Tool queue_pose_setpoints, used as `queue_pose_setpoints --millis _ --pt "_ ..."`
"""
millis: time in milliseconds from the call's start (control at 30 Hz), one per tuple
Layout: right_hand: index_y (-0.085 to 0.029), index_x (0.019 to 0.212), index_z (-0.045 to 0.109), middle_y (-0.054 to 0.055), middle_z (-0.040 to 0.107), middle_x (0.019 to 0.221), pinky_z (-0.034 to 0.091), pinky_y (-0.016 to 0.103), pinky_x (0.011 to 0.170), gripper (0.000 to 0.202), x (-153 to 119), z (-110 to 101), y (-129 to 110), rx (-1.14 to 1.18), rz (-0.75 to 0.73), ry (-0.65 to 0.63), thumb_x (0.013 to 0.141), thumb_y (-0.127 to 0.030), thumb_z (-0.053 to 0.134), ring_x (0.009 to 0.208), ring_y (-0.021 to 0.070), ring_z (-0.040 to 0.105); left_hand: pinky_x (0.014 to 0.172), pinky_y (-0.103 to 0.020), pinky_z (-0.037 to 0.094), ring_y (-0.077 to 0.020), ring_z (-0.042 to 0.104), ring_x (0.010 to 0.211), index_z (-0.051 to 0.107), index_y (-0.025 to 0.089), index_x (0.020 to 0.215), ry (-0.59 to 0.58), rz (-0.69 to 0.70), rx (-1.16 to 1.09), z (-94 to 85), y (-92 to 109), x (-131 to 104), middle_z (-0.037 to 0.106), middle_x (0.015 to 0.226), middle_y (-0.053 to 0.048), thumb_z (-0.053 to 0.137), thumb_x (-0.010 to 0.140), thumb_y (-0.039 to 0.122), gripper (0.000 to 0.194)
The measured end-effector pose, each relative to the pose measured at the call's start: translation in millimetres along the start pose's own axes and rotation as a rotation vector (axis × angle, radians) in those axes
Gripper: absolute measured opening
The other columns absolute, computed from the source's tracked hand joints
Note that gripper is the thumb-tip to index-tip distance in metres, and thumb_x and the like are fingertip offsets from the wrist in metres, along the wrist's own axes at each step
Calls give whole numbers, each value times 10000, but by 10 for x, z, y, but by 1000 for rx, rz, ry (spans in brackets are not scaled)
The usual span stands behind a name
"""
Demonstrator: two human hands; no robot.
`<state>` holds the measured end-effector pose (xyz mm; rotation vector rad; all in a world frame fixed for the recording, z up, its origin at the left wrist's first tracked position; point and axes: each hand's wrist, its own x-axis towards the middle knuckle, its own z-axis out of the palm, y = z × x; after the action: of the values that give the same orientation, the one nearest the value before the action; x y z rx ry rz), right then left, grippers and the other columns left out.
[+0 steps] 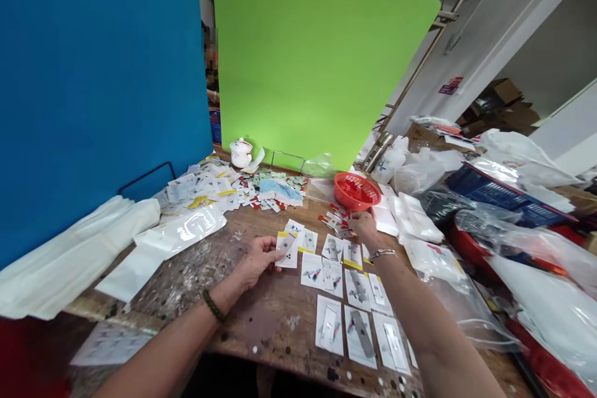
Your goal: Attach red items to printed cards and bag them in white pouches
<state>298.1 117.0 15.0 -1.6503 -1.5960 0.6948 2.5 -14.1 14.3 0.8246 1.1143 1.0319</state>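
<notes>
My left hand (pixel 258 261) pinches a small white printed card (pixel 287 250) with a yellow band, held just above the table. A grey flat piece shows on its face. My right hand (pixel 363 225) reaches to a small pile of red and silver pieces (pixel 336 221) in front of a red plastic basket (pixel 357 191). Its fingers are bent together at the pile's edge, and what they grip is hidden. Between my arms, several white cards (pixel 330 325) lie in rows, many with a flat grey or silver piece on top.
A heap of loose cards (pixel 205 183) and a pile of small pieces (pixel 280 191) lie at the back. White sheeting (pixel 79 255) is at left; plastic bags (pixel 426 165) and a blue crate (pixel 504 196) crowd the right. Blue and green panels (pixel 317 62) stand behind; a person is partly visible between them.
</notes>
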Motion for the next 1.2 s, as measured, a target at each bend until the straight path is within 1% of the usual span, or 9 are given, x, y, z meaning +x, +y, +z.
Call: queue_pose_setpoints --millis 167,333,533,600,700,767,967,1067,1200 --pt "-197 603 535 -9 500 504 430 302 489 128 -287 -7 -285 53 181 43 676 -259 619 507 151 510 470 -227 498 -116 601 550 660 116 799 2 -9 -2 9 29 -33 691 704 -37 833 500 283 383" --pt "-182 641 511 -55 489 542 419 217 464 285 -830 -27 -603 331 242 -182 600 -374 719 473 70 456 431 -209 422 -110 556 519 635 130 757 -57 28 229 -30 -5 -163 659 654 -15 774 537 291 306" --pt "-171 719 544 -37 535 602 409 195 448 310 -1554 -25 -727 448 265 -324 602 -390 730 536 94 530 523 -228 394 -125 540 595 588 158 738 -122 144 655 5 -179 -465 587 633 26 649 608 198 150" --pt "-175 853 565 -62 508 586 365 180 431 333 -1743 -11 -736 475 286 -342 611 -343 720 518 86 512 564 -245 395 -137 533 641 588 171 806 -144 199 835 64 -173 -585 578 682 22 618 621 161 187" --pt "-216 1173 487 -85 486 618 327 183 425 576 -1970 11 -735 516 284 -365 639 -313 683 516 91 502 704 -286 419 -173 536 809 551 199 1026 -117 348 1036 121 -125 -731 580 872 -10 584 666 141 366" --pt "-227 1233 448 -77 502 651 331 197 432 612 -2091 35 -720 501 270 -383 659 -307 646 522 99 504 773 -303 412 -185 518 880 530 211 1073 -117 419 1129 118 -115 -786 545 970 -32 565 716 169 361" --pt "-204 938 567 -27 586 735 421 249 586 261 -2273 149 -659 136 108 -319 680 -224 535 637 127 526 757 -295 392 -172 516 822 600 210 893 -207 460 1266 53 -248 -808 530 912 -26 544 788 238 122" --pt "-197 927 611 -5 620 777 424 265 612 253 -2208 164 -650 -24 36 -266 694 -200 513 636 133 517 731 -296 390 -175 522 798 631 206 878 -175 471 1296 61 -274 -820 552 879 -31 557 804 281 129" --pt "-176 1015 620 -8 608 726 426 261 589 330 -1984 153 -592 31 19 -198 698 -205 535 595 126 518 760 -295 406 -174 539 805 658 200 927 -133 507 1234 129 -181 -769 578 853 -43 485 882 352 234"
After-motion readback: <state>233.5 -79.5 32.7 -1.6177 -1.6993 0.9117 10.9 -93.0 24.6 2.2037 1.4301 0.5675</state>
